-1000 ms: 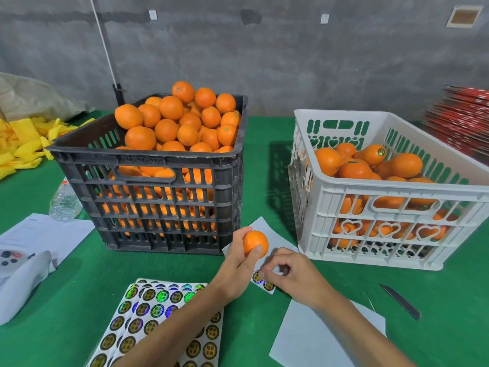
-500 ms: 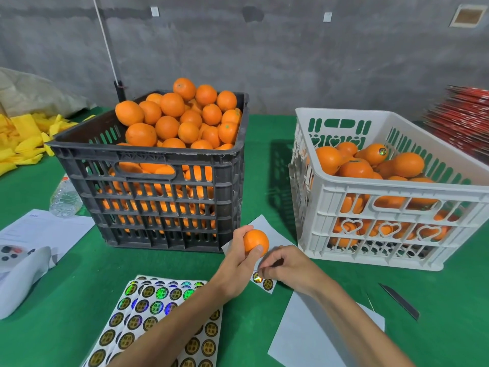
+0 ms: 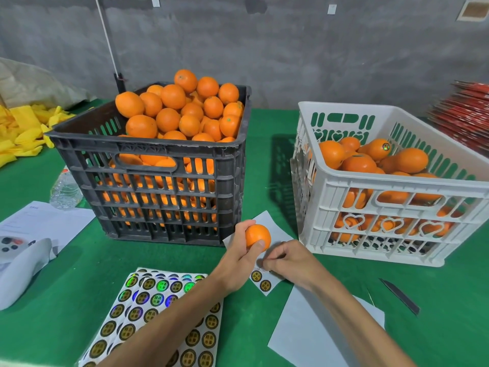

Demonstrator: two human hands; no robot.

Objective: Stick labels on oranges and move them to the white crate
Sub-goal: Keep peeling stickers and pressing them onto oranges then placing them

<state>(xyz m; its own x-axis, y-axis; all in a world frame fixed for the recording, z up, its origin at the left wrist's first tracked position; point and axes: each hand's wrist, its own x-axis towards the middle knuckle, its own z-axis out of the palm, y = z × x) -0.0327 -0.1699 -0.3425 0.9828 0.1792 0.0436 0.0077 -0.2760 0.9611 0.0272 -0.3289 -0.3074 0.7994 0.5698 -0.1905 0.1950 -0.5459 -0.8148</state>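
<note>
Left grip (image 3: 238, 256) clamps round, unlabelled orange (image 3: 257, 235); right grip (image 3: 289, 262) pinched at sticker strip (image 3: 262, 282).

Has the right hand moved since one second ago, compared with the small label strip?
Yes, slightly. The right hand has shifted left over the label strip, toward the orange in the left hand; it now covers the strip's top label.

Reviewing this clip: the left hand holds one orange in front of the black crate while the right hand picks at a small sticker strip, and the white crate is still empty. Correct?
Not quite. The head view shows the white crate already holds oranges. The rest stands: left hand holds the orange; right hand works at the sticker strip.
</note>
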